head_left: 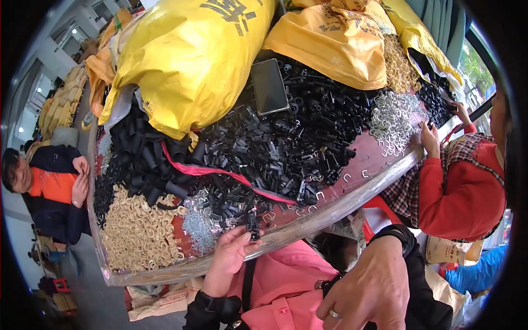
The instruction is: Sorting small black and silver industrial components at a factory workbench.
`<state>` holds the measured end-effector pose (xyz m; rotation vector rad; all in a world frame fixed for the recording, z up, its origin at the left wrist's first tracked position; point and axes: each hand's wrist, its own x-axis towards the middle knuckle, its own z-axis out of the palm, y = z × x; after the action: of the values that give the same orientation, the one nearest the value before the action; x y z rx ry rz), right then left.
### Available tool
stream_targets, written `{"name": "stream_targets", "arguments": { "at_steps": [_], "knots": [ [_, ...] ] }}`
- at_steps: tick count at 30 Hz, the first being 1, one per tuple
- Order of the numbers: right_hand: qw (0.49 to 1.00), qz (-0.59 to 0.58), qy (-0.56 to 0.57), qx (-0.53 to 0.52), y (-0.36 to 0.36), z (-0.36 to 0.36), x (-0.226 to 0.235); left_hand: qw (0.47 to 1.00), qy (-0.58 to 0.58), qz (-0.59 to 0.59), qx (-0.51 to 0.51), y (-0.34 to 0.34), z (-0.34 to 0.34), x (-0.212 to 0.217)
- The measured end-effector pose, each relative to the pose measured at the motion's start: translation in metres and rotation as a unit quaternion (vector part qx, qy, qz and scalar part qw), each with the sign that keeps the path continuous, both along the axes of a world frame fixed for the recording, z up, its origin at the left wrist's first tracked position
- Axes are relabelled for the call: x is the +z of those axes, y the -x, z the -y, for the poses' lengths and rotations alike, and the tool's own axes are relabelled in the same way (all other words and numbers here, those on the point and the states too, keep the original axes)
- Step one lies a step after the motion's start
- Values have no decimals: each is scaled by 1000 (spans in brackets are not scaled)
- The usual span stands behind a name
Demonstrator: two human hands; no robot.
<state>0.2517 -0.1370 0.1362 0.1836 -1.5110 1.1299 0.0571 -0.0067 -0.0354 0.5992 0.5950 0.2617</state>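
Observation:
Near the table's front edge, my left hand (231, 250) is closed, its thumb and fingers pinching a small black plastic part (253, 224). My right hand (371, 280), with a ring on one finger, is raised close to the camera above my lap. Its fingers curl downward, and whatever they may hold is hidden. Beyond the left hand spreads a large heap of black plastic parts (297, 137). Close to that hand lie a pile of small silvery pieces (201, 225) and a heap of tan curved pieces (137, 234). A pink-red strip (220, 171) lies across the black parts.
Yellow sacks (181, 60) and an orange sack (330, 44) rest at the back, beside a phone-like dark slab (269, 86). Silver U-shaped hooks (393, 121) are piled at right. Co-workers sit at the left (52, 187) and right (462, 187). A plastic-wrapped rim (330, 212) edges the table.

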Motion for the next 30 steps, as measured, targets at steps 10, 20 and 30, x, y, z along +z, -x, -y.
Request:
{"name": "stream_targets", "arguments": {
  "at_steps": [10, 20, 30],
  "knots": [
    [998, 16, 7, 65, -1, -7, -12, 1000, 27, -8, 4, 6, -9, -3],
    [814, 393, 210, -372, -11, -30, -95, 998, 42, 50, -2, 30, -22, -9],
    [413, 545, 256, -683, -40, -22, -180, 997, 9, 52, 56, 76, -26, -9]
  ]
}}
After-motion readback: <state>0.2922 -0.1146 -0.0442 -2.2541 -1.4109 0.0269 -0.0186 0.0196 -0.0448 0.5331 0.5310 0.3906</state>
